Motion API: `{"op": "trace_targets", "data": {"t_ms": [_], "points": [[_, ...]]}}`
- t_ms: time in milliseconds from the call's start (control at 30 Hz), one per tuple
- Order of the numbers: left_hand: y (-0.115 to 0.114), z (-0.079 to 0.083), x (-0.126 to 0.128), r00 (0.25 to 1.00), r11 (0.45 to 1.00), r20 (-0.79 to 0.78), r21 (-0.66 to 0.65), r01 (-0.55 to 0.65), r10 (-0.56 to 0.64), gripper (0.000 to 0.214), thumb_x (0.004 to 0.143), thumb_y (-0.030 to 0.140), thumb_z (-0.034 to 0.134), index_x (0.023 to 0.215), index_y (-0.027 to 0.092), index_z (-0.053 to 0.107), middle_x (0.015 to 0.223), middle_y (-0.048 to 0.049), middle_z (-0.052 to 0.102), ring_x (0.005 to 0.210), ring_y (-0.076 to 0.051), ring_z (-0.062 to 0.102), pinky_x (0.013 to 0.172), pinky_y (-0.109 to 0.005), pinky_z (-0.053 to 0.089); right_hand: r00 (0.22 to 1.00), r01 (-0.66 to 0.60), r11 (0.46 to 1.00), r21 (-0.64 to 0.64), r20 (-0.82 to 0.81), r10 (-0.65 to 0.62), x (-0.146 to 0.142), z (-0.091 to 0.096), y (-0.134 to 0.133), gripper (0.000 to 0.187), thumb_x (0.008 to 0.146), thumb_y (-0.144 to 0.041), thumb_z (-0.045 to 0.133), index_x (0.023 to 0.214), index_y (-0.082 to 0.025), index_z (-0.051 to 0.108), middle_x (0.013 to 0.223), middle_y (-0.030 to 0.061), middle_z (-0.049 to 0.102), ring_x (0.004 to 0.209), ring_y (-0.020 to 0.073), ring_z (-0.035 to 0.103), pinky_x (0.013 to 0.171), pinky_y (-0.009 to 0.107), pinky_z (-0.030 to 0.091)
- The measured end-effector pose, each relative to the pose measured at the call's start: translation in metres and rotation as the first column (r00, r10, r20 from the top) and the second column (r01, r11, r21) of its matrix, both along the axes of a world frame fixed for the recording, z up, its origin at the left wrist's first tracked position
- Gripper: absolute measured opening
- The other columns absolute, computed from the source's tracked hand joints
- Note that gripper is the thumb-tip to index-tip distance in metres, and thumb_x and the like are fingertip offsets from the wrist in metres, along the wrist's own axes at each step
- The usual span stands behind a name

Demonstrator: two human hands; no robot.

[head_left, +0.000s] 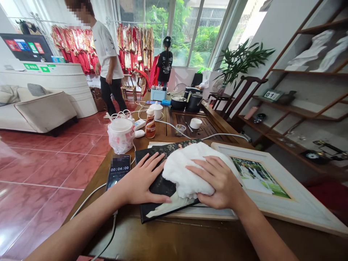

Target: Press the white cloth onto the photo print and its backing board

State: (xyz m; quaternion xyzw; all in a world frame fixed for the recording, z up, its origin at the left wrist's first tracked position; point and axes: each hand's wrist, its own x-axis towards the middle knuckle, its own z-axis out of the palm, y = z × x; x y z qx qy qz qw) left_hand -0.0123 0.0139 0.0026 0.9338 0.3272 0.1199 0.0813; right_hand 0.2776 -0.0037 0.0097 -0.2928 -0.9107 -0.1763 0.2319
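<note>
My right hand grips a bunched white fluffy cloth, its fingers spread over the top and the thumb at the near edge. The cloth presses on a dark photo panel that shows a pale figure or dress along its lower part. My left hand lies flat on the panel's left side, fingers stretched out and holding nothing. Much of the panel's middle is hidden under the cloth. Beneath it shows the edge of a white frame. A white-framed wedding photo lies to the right.
Left of the panel lie a phone with a timer, a bag-lined bucket and a coffee bottle. Beyond are a tea tray, a white cup and cables. Two people stand farther back. Shelves line the right.
</note>
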Motion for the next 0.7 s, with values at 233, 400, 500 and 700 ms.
{"op": "trace_targets", "data": {"t_ms": [233,400,500,700], "points": [[0.002,-0.003,0.0,0.999,1.0,-0.031,0.012,0.019,-0.019,0.1,0.079,0.078,0.055,0.155,0.021,0.026,0.162,-0.0136,0.015,0.149,-0.035,0.012,0.12,-0.053,0.012,0.994,-0.106,0.994,-0.037,-0.01,0.106,-0.021,-0.003,-0.013,0.067,0.069,-0.042,0.06,0.131,-0.018,0.054,0.125,0.013,0.061,0.105,0.0332,0.056,0.095,0.053,0.037],[0.001,-0.001,0.0,1.0,1.0,0.012,0.001,0.009,-0.009,0.102,0.079,0.082,0.05,0.155,0.019,0.024,0.162,-0.0138,0.015,0.149,-0.035,0.013,0.12,-0.054,0.013,0.999,-0.051,0.998,-0.027,-0.008,0.051,-0.008,0.0,-0.005,0.062,0.071,-0.04,0.06,0.128,-0.017,0.055,0.122,0.0137,0.063,0.104,0.0315,0.057,0.094,0.051,0.039],[0.0,0.0,-0.001,1.0,1.0,0.013,-0.002,0.01,-0.01,0.101,0.08,0.083,0.048,0.155,0.018,0.026,0.162,-0.014,0.016,0.149,-0.036,0.012,0.12,-0.055,0.013,1.0,-0.009,1.0,0.011,-0.006,0.009,-0.002,0.001,-0.002,0.059,0.073,-0.04,0.06,0.127,-0.017,0.055,0.119,0.0147,0.063,0.103,0.032,0.057,0.092,0.052,0.04],[0.002,-0.002,-0.001,0.999,1.0,-0.023,0.013,0.025,-0.025,0.096,0.079,0.076,0.058,0.154,0.023,0.029,0.162,-0.0129,0.016,0.149,-0.036,0.014,0.12,-0.053,0.013,0.995,-0.104,0.994,-0.037,-0.003,0.104,-0.021,-0.003,-0.013,0.067,0.07,-0.043,0.06,0.131,-0.018,0.054,0.126,0.0134,0.062,0.107,0.0336,0.056,0.095,0.054,0.038]]}}
